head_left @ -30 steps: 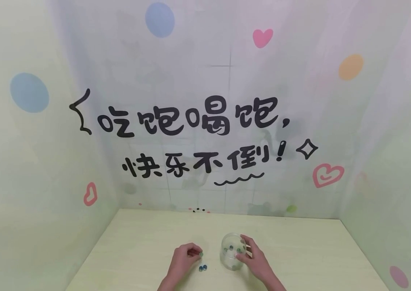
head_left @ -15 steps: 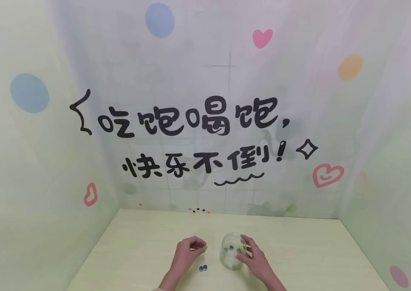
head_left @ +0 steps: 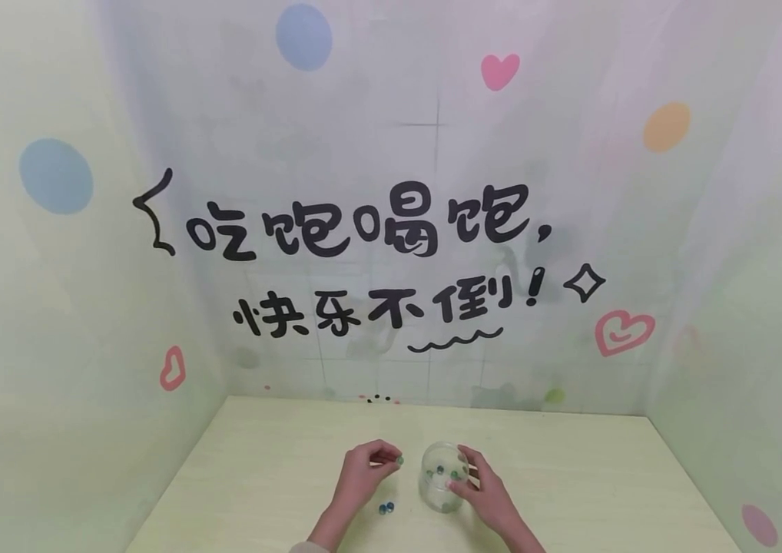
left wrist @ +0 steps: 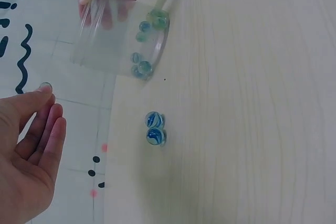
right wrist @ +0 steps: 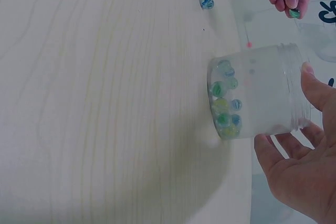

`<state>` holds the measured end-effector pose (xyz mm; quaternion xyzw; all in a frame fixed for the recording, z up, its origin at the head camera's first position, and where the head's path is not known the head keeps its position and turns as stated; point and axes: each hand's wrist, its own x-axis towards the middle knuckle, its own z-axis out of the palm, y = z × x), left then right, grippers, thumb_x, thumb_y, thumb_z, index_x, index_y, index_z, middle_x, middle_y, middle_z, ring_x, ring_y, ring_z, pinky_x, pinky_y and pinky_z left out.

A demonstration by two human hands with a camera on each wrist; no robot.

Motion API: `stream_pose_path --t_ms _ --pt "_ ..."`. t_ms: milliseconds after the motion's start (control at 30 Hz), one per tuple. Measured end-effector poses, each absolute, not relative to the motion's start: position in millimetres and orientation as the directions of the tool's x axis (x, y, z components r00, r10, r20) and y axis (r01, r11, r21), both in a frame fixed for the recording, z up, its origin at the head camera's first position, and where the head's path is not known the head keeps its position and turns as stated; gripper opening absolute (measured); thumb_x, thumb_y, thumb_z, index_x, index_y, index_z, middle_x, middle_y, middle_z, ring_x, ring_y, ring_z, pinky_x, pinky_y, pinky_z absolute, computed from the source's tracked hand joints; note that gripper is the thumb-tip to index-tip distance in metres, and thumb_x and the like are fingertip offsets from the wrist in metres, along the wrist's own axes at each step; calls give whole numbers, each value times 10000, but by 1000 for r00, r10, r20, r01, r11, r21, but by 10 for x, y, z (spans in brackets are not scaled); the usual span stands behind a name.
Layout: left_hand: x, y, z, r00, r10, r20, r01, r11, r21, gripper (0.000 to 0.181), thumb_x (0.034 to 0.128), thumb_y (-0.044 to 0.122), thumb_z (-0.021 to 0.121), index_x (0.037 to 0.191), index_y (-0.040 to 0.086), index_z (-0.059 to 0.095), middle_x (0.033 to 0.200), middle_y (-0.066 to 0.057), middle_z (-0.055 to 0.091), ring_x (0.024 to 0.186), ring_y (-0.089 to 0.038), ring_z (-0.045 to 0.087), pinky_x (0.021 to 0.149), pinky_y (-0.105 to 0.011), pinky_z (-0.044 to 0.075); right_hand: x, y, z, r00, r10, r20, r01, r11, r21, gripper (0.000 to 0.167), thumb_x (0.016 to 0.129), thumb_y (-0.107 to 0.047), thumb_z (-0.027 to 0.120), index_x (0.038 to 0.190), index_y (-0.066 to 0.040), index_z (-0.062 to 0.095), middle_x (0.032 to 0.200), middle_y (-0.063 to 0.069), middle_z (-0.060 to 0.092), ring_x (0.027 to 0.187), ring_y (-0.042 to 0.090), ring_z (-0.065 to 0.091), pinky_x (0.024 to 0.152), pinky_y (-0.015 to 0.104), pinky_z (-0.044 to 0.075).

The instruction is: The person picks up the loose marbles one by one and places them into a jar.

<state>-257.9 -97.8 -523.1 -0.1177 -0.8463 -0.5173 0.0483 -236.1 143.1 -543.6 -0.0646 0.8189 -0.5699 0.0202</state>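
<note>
Between thumb and fingertips, my left hand [head_left: 363,478] pinches a green glass marble [right wrist: 295,12], raised above the table to the left of a clear plastic jar [head_left: 435,491]. The jar stands upright and uncapped, with several green, blue and yellowish marbles [right wrist: 223,103] lying on its bottom. My right hand [head_left: 486,491] grips the jar's side near the rim, thumb on one side and fingers on the other. Two blue-swirled marbles [left wrist: 155,128] touch each other on the table, nearer to me than the jar.
The pale wood-grain table [head_left: 280,461] carries all of these. Behind it and at both sides stand light curtain-like walls [head_left: 336,138], with black lettering and coloured shapes printed on them.
My left hand has lifted the green marble from beside the two blue ones and carried it forward and right, closer to the jar's rim. The right hand and jar have stayed still.
</note>
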Motion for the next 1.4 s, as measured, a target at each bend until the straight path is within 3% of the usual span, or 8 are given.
stream_pose_path --t_ms 767,1400 --pt "-2548 -737 -5131 -954 202 222 286 387 877 135 832 32 752 959 65 722 924 -93 750 819 -101 678 736 -138 554 -2348 1417 -5439 -992 -120 46 -87 360 -929 650 908 -132 710 1454 20 390 1471 342 418 1268 492 523 1041 564 487" --pt "-2605 -607 -5147 -940 253 230 322 424 847 136 827 41 757 949 93 726 897 -27 745 799 -42 655 732 -137 551 -2372 1429 -5450 -992 -122 30 -73 364 -929 662 911 -150 710 1462 11 381 1481 335 411 1270 484 523 1036 554 496"
